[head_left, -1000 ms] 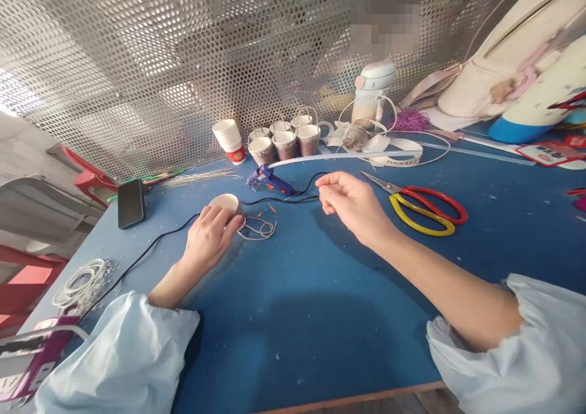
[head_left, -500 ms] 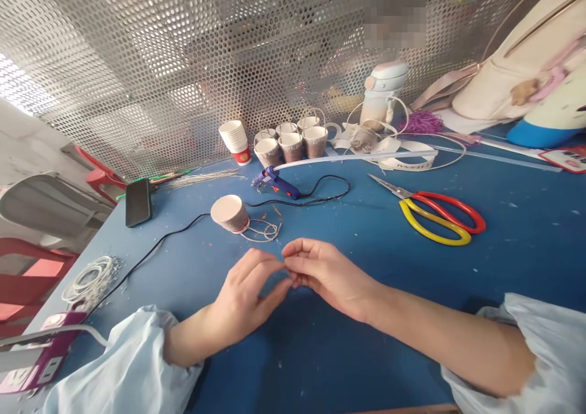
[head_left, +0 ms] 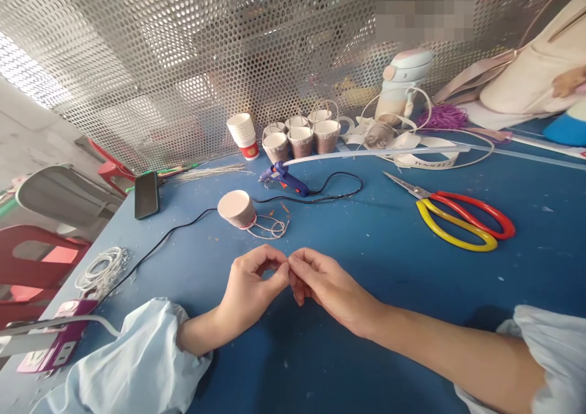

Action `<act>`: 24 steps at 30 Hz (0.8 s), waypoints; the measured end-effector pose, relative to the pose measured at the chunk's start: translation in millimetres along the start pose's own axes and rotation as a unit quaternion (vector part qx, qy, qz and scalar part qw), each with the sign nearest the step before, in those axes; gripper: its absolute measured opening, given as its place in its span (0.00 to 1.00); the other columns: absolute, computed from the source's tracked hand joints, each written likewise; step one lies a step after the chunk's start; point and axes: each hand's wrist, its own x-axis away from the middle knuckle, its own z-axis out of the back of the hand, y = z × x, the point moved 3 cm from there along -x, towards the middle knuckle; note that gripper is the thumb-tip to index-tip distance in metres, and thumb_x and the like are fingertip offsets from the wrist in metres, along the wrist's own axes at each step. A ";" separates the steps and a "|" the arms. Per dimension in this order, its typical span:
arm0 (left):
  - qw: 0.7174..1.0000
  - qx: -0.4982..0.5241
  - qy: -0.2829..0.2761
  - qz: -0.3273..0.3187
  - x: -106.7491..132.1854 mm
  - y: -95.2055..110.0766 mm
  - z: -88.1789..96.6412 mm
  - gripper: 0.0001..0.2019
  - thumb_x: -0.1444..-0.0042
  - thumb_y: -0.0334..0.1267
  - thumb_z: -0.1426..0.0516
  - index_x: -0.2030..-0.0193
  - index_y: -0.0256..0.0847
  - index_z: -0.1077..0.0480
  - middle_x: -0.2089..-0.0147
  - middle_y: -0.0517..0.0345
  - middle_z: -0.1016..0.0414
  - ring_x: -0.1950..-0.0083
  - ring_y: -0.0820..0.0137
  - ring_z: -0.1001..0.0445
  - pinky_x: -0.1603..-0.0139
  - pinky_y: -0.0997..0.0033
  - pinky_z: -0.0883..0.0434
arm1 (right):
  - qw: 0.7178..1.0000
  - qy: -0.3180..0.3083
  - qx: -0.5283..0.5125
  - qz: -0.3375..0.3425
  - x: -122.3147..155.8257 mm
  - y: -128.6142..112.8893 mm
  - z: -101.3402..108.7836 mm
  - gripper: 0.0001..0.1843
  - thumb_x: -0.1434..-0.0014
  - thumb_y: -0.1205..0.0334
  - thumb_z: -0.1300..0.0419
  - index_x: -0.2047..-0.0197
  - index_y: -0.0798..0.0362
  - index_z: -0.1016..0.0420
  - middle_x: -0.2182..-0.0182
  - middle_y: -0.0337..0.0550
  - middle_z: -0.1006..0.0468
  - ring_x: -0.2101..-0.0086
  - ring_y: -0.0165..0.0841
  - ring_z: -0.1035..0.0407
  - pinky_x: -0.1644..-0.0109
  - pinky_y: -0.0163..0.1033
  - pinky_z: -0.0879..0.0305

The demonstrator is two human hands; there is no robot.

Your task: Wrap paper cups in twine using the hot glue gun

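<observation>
My left hand and my right hand meet fingertip to fingertip above the blue table. Thumb and index finger are pinched on each hand; anything between them is too small or hidden to make out. Just beyond the hands, a wrapped paper cup stands with a loose pale cord at its base. Behind it lies a blue glue gun with a long clear glue stick in its back. Scissors with one red and one yellow handle rest to the right.
Several small cup baskets with handles stand at the back beside stacked paper cups. A phone, a coil of white cord and a purple power strip lie on the left. A bottle stands by the perforated metal screen.
My left fingers have drawn into a tighter pinch against the right fingertips. The view has shifted, so the things on the table appear farther right.
</observation>
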 end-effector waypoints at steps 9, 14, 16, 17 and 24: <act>0.999 0.042 0.000 0.007 -5.8 -11.5 1.9 0.05 0.50 0.31 0.43 0.75 0.38 0.33 0.80 0.64 0.33 0.77 0.76 0.34 0.74 0.77 0.35 | 0.981 -0.095 -0.128 -0.112 -2.1 7.2 -3.9 0.22 0.49 0.44 0.34 0.66 0.55 0.32 0.72 0.35 0.30 0.77 0.23 0.36 0.72 0.32 0.39; 0.985 0.175 0.011 0.001 -10.5 -19.9 3.9 0.05 0.46 0.32 0.44 0.73 0.38 0.34 0.75 0.63 0.32 0.73 0.76 0.34 0.71 0.76 0.34 | 0.976 -0.086 -0.151 -0.131 -7.0 4.1 2.6 0.22 0.48 0.45 0.34 0.64 0.58 0.27 0.73 0.37 0.29 0.78 0.24 0.35 0.72 0.33 0.37; 0.976 0.218 0.000 -0.021 -12.5 -22.4 5.0 0.06 0.46 0.30 0.44 0.73 0.39 0.35 0.73 0.63 0.31 0.72 0.76 0.33 0.69 0.74 0.33 | 0.979 -0.074 -0.144 -0.123 -10.1 1.7 7.8 0.21 0.46 0.46 0.35 0.65 0.58 0.27 0.74 0.37 0.29 0.78 0.24 0.35 0.72 0.34 0.37; 0.973 0.228 -0.002 -0.030 -13.7 -23.7 6.0 0.06 0.46 0.29 0.44 0.73 0.39 0.35 0.72 0.63 0.31 0.72 0.76 0.32 0.69 0.74 0.33 | 0.982 -0.069 -0.134 -0.112 -11.9 0.0 10.6 0.20 0.46 0.46 0.36 0.65 0.57 0.27 0.74 0.37 0.29 0.78 0.25 0.35 0.72 0.34 0.38; 0.988 0.149 0.029 0.009 -24.9 -39.7 11.7 0.05 0.51 0.26 0.43 0.69 0.39 0.33 0.72 0.65 0.33 0.71 0.76 0.34 0.68 0.75 0.34 | 0.992 0.020 0.106 0.065 -19.0 -29.6 33.5 0.17 0.40 0.49 0.43 0.69 0.55 0.30 0.76 0.36 0.30 0.77 0.26 0.37 0.70 0.35 0.39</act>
